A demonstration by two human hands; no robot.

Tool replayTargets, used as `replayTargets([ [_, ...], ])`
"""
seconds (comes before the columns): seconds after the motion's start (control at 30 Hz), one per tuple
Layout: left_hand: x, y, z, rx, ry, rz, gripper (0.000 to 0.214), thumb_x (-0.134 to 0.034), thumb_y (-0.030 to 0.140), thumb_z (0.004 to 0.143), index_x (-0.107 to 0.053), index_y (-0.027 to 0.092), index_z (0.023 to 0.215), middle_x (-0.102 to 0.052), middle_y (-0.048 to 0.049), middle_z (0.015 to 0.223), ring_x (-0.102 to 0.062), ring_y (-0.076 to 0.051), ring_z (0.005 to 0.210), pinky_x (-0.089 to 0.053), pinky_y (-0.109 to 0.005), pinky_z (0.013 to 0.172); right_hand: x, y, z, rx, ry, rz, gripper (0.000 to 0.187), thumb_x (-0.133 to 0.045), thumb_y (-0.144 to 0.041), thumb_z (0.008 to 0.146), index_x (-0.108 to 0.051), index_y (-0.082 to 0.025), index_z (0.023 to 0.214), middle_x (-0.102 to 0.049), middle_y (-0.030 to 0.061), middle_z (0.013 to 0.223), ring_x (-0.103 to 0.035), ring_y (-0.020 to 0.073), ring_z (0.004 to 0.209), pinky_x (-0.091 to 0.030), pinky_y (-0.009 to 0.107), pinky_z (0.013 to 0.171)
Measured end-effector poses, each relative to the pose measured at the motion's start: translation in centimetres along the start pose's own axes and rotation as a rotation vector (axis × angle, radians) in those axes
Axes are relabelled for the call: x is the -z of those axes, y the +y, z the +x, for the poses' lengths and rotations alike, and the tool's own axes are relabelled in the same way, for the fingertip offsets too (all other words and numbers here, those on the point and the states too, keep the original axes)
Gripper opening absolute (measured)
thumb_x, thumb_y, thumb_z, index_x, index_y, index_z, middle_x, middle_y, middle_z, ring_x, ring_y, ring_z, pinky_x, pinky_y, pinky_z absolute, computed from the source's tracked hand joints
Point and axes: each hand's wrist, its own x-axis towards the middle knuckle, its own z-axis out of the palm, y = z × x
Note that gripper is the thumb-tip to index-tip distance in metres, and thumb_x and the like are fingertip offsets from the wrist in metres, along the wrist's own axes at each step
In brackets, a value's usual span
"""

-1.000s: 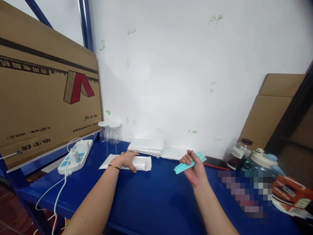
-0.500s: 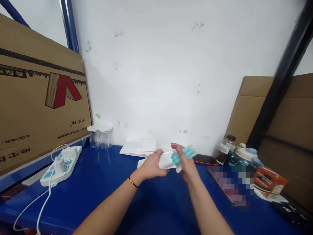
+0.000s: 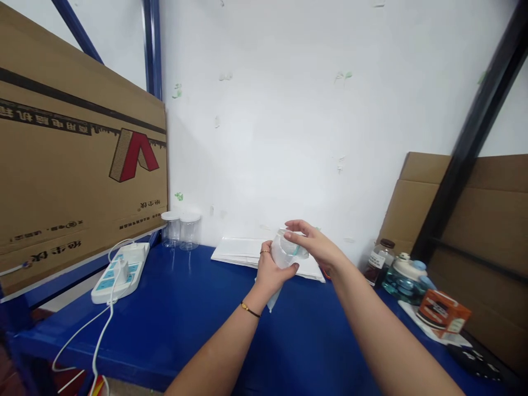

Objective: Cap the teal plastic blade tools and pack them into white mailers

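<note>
A crinkled, translucent white plastic bag (image 3: 281, 254) is held above the blue table, its end turned towards me. A thin teal edge shows inside, apparently from the pleated face masks seen there a moment before; most of them are hidden. My left hand (image 3: 271, 270) is closed round the bag from the left, thumb along its lower side. My right hand (image 3: 315, 242) reaches over from the right, with fingertips pinching the bag's upper edge. A pale tail of the bag hangs below my left hand. White folded sheets (image 3: 239, 250) lie behind.
On the left are a power strip (image 3: 124, 275) with white cables, two lidded clear jars (image 3: 190, 234) and a large cardboard box (image 3: 82, 165). To the right stand a brown-capped bottle (image 3: 378, 261), a teal water bottle (image 3: 406, 275) and an orange box (image 3: 443, 313).
The bag has turned its end towards me, and the teal masks are now mostly hidden. My right hand has moved from around the masks to the bag's upper edge. The view has shifted left.
</note>
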Motion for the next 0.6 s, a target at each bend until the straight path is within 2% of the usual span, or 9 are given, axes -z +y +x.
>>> replayTargets([
  [0.13, 0.6, 0.1, -0.2, 0.041, 0.070, 0.024, 0.081, -0.080, 0.030, 0.050, -0.034, 0.020, 0.117, -0.052, -0.0087, 0.111, -0.054, -0.023, 0.100, -0.042, -0.034, 0.084, -0.8, 0.3, -0.5, 0.006, 0.018, -0.135, 0.046, -0.056, -0.054, 0.077, -0.057, -0.022, 0.110, -0.061, 0.0052, 0.106, -0.056, 0.0176, 0.086, -0.044, 0.029, 0.071],
  [0.27, 1.3, -0.2, -0.3, 0.070, 0.136, 0.101, 0.098, -0.084, 0.034, 0.041, -0.032, 0.019, 0.123, -0.047, -0.0128, 0.120, -0.049, -0.030, 0.111, -0.038, -0.041, 0.092, -1.4, 1.0, -1.1, 0.065, 0.056, -0.230, 0.052, -0.071, -0.042, 0.065, -0.057, -0.020, 0.110, -0.062, 0.0056, 0.104, -0.060, 0.0166, 0.077, -0.047, 0.030, 0.070],
  [0.37, 1.9, -0.8, -0.6, 0.043, 0.123, 0.125, 0.111, -0.086, 0.037, 0.033, -0.029, 0.018, 0.126, -0.045, -0.0151, 0.124, -0.045, -0.033, 0.115, -0.036, -0.044, 0.094, -1.9, 2.3, -1.5, 0.128, 0.119, -0.298, 0.036, -0.068, -0.033, 0.068, -0.062, -0.020, 0.100, -0.066, 0.0029, 0.087, -0.061, 0.0167, 0.070, -0.047, 0.028, 0.065],
  [0.4, 2.1, -1.0, -0.7, 0.023, 0.091, 0.087, 0.109, -0.086, 0.039, 0.035, -0.030, 0.018, 0.126, -0.047, -0.0149, 0.123, -0.046, -0.032, 0.114, -0.037, -0.043, 0.093, -1.9, 2.7, -1.6, 0.152, 0.151, -0.301, 0.029, -0.064, -0.032, 0.071, -0.063, -0.020, 0.098, -0.066, 0.0020, 0.081, -0.060, 0.0167, 0.069, -0.047, 0.028, 0.064],
  [0.47, 2.6, -1.0, -0.7, -0.016, -0.015, -0.070, 0.085, -0.077, 0.046, 0.055, -0.036, 0.017, 0.123, -0.052, -0.0128, 0.117, -0.051, -0.027, 0.106, -0.040, -0.038, 0.089, -1.8, 3.5, -1.9, 0.199, 0.198, -0.238, 0.027, -0.057, -0.032, 0.077, -0.064, -0.021, 0.100, -0.067, 0.0019, 0.079, -0.060, 0.0169, 0.068, -0.047, 0.028, 0.063],
  [0.53, 3.2, -0.8, -0.6, -0.035, -0.137, -0.241, 0.051, -0.058, 0.048, 0.077, -0.046, 0.016, 0.114, -0.058, -0.0093, 0.106, -0.055, -0.021, 0.096, -0.042, -0.033, 0.084, -1.3, 4.1, -2.4, 0.235, 0.189, -0.128, 0.032, -0.055, -0.032, 0.078, -0.062, -0.021, 0.108, -0.068, 0.0031, 0.087, -0.061, 0.0173, 0.072, -0.048, 0.028, 0.065],
  [0.6, 3.7, -0.4, -0.3, -0.047, -0.214, -0.301, 0.038, -0.049, 0.044, 0.084, -0.052, 0.016, 0.110, -0.059, -0.0038, 0.088, -0.055, -0.015, 0.082, -0.042, -0.027, 0.077, -0.5, 4.5, -2.9, 0.249, 0.156, -0.068, 0.033, -0.057, -0.029, 0.076, -0.063, -0.021, 0.107, -0.069, 0.0041, 0.094, -0.061, 0.0181, 0.078, -0.048, 0.028, 0.067],
])
